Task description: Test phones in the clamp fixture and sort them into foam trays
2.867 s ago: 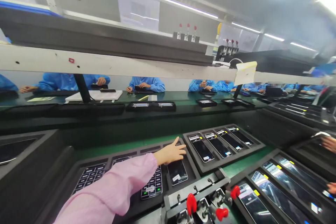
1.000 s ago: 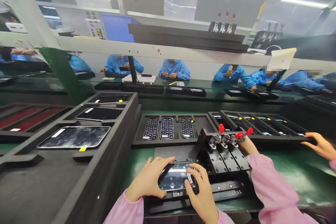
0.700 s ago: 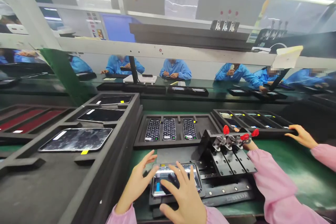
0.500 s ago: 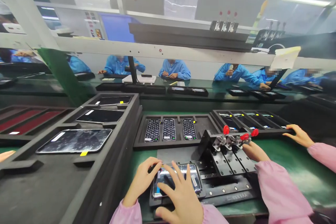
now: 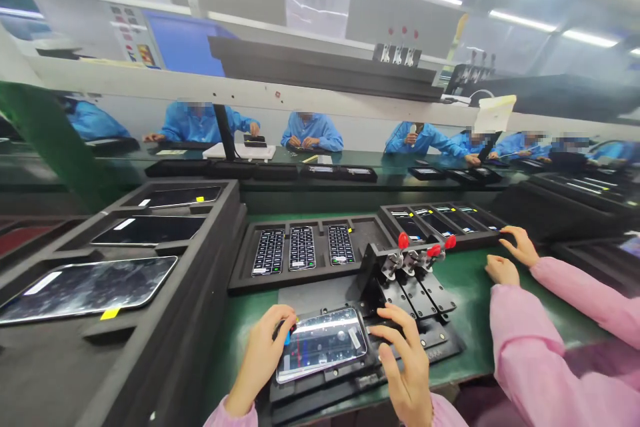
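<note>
A phone screen panel (image 5: pixel 325 343), glossy with a white sticker, lies on the black base of a clamp fixture (image 5: pixel 407 283). Its left edge looks slightly raised, and a bit of blue shows by the upper left corner. My left hand (image 5: pixel 265 343) is closed at that corner, thumb and fingers pinching the edge; what lies under the fingertips is partly hidden. Beside the right end of the panel is my right hand (image 5: pixel 405 360), fingers curved and apart, holding nothing. Red-tipped toggle clamps (image 5: pixel 403 240) stand on the fixture behind it.
A black tray (image 5: pixel 240 273) with lit keypad-pattern screens lies behind the fixture, and another tray (image 5: pixel 425 241) of screens adjoins it. Stacked foam trays (image 5: pixel 220 240) rise at left. On the right, a co-worker's hands (image 5: pixel 510 257) are near the tray. People in blue (image 5: pixel 313 132) sit opposite.
My right hand has moved from over the screen to its right side. The co-worker's nearer hand has left the clamps and moved right. The view has shifted to the right.
</note>
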The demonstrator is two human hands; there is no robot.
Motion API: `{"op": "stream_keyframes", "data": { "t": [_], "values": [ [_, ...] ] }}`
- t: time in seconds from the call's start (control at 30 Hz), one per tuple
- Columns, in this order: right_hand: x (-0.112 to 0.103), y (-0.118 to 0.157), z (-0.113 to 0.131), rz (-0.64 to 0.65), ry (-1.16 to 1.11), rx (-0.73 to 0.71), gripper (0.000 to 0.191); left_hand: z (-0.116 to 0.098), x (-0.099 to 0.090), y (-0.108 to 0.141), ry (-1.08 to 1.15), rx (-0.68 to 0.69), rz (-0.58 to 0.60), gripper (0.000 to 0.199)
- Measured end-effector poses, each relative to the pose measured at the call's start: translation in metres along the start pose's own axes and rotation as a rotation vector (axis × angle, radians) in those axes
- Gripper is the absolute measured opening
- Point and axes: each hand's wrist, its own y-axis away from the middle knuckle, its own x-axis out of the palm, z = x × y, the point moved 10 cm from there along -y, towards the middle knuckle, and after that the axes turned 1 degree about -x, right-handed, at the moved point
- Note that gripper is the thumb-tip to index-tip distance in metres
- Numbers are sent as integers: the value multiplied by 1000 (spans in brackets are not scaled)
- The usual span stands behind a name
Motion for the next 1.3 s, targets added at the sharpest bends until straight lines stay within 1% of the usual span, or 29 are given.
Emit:
{"op": "stream_keyframes", "data": {
  "t": [0.17,0.23,0.3,0.5,0.77,0.9,0.97,1.03,1.17,1.23,1.3],
  "values": [
    [4,0,-2,26,15,5,16,-7,25,-9,12,11,21,23],
    [-1,0,-1,10,20,-1,16,-11,36,-15,3,29,39,23],
    [-12,0,-3,-26,33,6,16,-15,42,-20,-12,47,47,23],
    [-47,-1,-13,-148,74,17,16,-15,45,-23,-36,55,57,29],
    [-82,-13,-25,-341,118,49,15,-22,50,-19,3,132,172,30],
    [-89,-26,-26,-398,141,43,15,-28,55,-15,44,159,256,30],
    [-91,-36,-26,-420,152,32,15,-33,62,-15,66,168,288,29],
    [-92,-47,-27,-434,167,23,16,-42,74,-15,94,191,328,29],
    [-91,-72,-34,-403,172,14,15,-61,99,-18,137,251,422,27],
    [-93,-82,-36,-393,150,4,15,-65,105,-20,150,270,450,27],
    [-94,-92,-35,-384,134,-23,17,-65,107,-22,166,284,479,26]
  ]
}}
